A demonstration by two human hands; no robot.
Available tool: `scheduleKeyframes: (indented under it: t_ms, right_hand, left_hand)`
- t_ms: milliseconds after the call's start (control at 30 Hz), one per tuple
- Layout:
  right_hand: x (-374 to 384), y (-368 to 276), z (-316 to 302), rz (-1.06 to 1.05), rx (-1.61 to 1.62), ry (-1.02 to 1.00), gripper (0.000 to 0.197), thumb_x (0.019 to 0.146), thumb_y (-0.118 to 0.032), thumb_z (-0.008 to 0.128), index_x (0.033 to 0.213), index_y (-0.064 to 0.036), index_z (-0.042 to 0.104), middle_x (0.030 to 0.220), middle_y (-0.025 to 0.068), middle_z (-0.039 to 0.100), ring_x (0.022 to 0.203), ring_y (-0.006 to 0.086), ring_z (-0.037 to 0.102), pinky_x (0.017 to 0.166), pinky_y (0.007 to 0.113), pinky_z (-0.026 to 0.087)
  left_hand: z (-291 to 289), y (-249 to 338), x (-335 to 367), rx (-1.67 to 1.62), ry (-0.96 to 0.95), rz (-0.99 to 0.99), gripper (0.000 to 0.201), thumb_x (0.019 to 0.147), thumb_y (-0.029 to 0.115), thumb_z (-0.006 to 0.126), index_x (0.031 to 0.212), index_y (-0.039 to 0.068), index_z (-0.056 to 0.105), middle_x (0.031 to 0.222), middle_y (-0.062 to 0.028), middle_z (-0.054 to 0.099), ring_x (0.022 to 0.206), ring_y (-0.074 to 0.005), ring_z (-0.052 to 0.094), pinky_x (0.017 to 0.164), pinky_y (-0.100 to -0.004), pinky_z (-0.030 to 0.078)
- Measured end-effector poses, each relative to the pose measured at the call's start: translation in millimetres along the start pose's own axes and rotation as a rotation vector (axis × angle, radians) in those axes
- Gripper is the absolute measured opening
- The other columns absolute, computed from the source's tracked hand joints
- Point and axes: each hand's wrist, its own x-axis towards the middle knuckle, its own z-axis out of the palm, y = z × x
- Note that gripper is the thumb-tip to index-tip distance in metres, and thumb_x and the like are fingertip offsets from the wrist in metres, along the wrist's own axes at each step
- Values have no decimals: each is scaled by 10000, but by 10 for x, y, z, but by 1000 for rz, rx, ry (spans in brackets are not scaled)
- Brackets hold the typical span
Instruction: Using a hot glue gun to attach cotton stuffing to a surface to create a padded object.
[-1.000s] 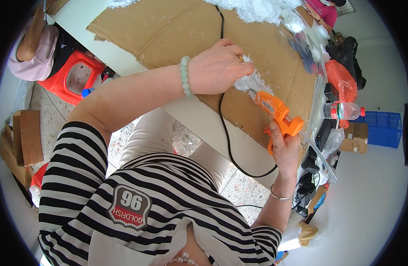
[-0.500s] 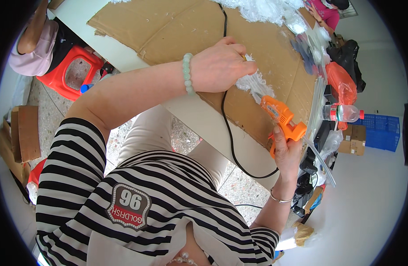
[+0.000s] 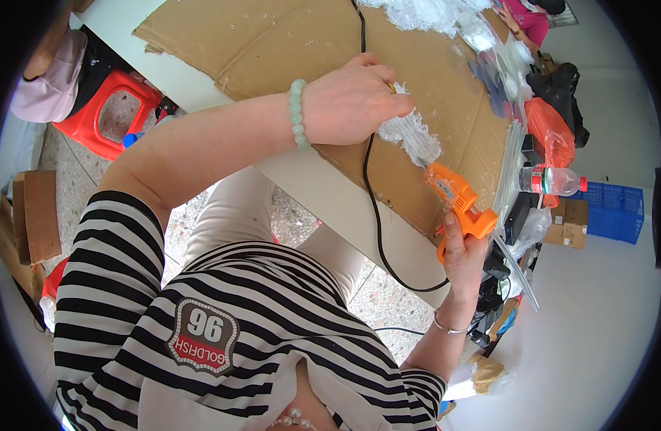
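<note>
My left hand (image 3: 353, 100), a pale bead bracelet at its wrist, is closed around a fluffy white tuft piece (image 3: 412, 135) and presses it onto a sheet of brown cardboard (image 3: 273, 43). An orange hot glue gun (image 3: 458, 197) is gripped by its handle in my right hand (image 3: 463, 255); its nozzle points at the lower edge of the white tuft. The gun's black cord (image 3: 377, 215) runs under my left hand and loops down off the table edge.
The cardboard lies on a white table (image 3: 323, 194). More white fluffy material (image 3: 431, 13) is heaped at the far end. A plastic bottle (image 3: 549, 179), an orange bag (image 3: 549, 133) and a blue crate (image 3: 618, 212) sit right. A red stool (image 3: 108, 111) and another person stand left.
The glue gun's nozzle has stayed close to the white tuft, and my left hand keeps holding the tuft; both hands have shifted only slightly.
</note>
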Motion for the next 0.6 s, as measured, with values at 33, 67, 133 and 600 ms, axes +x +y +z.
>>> scheduleKeyframes:
  t_ms: [33, 67, 133, 600]
  right_hand:
    - [-5, 10, -12, 1, -4, 0, 278, 886, -265, 615, 971, -1, 595, 618, -1, 538, 540, 75, 486, 498, 228, 382]
    - [-12, 31, -25, 27, 8, 5, 279, 887, -266, 614, 964, 1, 595, 612, -1, 537, 538, 75, 486, 498, 229, 384]
    - [-21, 57, -64, 54, 17, 11, 280, 888, -268, 614, 956, 3, 595, 606, -2, 535, 535, 75, 486, 497, 230, 386]
    - [95, 127, -20, 44, 10, -11, 350, 910, -290, 582, 1110, -8, 527, 752, -10, 540, 631, 51, 455, 549, 203, 373]
  left_hand:
    - [2, -3, 1, 3, 1, 3, 247, 710, -8, 549, 937, 80, 591, 634, -40, 606, 841, -237, 556, 878, -403, 402]
    - [1, -3, 4, 0, 4, 3, 247, 710, -8, 549, 937, 80, 591, 634, -40, 606, 841, -237, 556, 878, -403, 402]
    - [-7, -5, 6, -16, 2, -7, 241, 724, -6, 534, 941, 81, 592, 638, -43, 607, 846, -239, 556, 880, -404, 401]
    - [80, -52, -21, -3, 98, 59, 76, 675, 30, 578, 644, 98, 571, 576, -60, 541, 782, -249, 525, 806, -378, 399]
